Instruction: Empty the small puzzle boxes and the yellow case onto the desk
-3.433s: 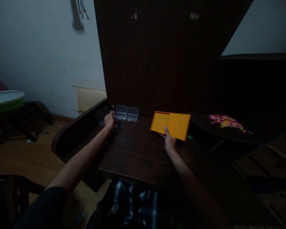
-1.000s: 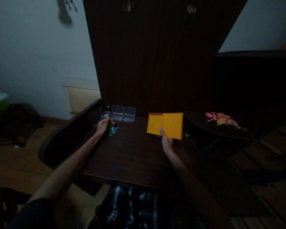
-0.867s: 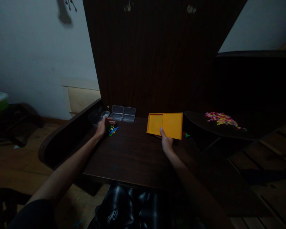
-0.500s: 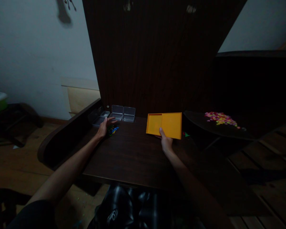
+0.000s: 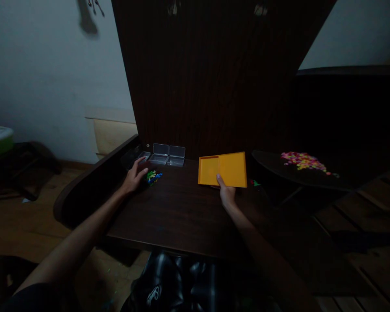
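Note:
My right hand grips a shallow yellow tray by its near edge, thumb on top. A thin divider splits this tray into two compartments, and it is tilted towards me above the table. On the left, my left hand has its fingers apart and holds nothing. Just right of its thumb lies a small pile of green, blue and yellow pieces, too small to name. Clear plastic boxes with raised lids stand behind that pile. Another small clear box is partly behind my left fingertips.
The dark wooden table has a raised side rail on the left and a tall dark panel behind. Pink and yellow pieces lie heaped on a dark surface at right. Small green and red bits lie beyond the tray.
My left hand has drawn back left from the pile, uncovering more of it, and its fingers have spread. The yellow tray has turned slightly in my right hand.

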Available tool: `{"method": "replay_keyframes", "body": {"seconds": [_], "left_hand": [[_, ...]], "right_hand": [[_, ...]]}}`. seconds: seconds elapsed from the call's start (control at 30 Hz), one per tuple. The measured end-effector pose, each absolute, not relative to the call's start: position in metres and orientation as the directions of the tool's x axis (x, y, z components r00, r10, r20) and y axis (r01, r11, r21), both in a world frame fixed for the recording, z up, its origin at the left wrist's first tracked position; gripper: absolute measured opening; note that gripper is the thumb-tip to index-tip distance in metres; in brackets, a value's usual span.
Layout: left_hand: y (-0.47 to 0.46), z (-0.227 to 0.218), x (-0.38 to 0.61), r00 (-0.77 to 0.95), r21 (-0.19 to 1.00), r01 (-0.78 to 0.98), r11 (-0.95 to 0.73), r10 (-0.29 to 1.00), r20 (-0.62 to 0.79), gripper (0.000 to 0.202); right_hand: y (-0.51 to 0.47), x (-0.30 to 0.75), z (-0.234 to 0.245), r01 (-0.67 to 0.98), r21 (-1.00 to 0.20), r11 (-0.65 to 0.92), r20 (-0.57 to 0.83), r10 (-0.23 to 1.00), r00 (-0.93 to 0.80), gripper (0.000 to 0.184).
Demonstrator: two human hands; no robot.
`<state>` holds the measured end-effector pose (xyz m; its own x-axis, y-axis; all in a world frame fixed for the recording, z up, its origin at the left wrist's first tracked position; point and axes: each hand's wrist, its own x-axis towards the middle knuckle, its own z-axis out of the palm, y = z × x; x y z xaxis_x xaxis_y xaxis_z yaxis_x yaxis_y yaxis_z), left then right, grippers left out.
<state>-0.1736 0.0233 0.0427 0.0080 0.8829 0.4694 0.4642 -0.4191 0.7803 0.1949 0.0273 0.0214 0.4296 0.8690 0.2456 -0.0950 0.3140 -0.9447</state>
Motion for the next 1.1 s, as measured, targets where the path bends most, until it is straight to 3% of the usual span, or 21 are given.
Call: {"method": "replay_keyframes", "body": {"seconds": [0.13,0.3,0.53,0.67,0.8,1.1], "left_hand": [[0.014,0.044,-0.177,0.263,0.524,0.750,-0.404,0.909,0.323,0.094],[0.026,0.039,-0.169,0.415,0.342,0.817,-0.465,0.885,0.211,0.093],[0.048,0.031,-0.168,0.435,0.379,0.786,-0.488,0.873,0.222,0.073],[0.053,0.032,-0.169,0.456,0.424,0.741,-0.520,0.854,0.251,0.064],[0.052,0.033,-0.169,0.443,0.461,0.724,-0.513,0.858,0.260,0.070],[0.048,0.032,-0.169,0.508,0.350,0.749,-0.563,0.827,0.243,0.075]], "right_hand": [[0.025,0.191,0.024,-0.118,-0.949,0.291,0.212,0.870,0.445,0.045],[0.025,0.188,0.021,-0.198,-0.955,0.221,0.148,0.933,0.328,0.049],[0.029,0.189,0.013,-0.186,-0.967,0.177,0.120,0.952,0.283,0.050],[0.035,0.193,0.006,-0.076,-0.983,0.168,0.143,0.955,0.260,0.045],[0.051,0.196,0.000,0.067,-0.987,0.144,0.156,0.961,0.229,0.042],[0.103,0.194,0.004,0.153,-0.968,0.201,0.233,0.945,0.231,0.037]]}}
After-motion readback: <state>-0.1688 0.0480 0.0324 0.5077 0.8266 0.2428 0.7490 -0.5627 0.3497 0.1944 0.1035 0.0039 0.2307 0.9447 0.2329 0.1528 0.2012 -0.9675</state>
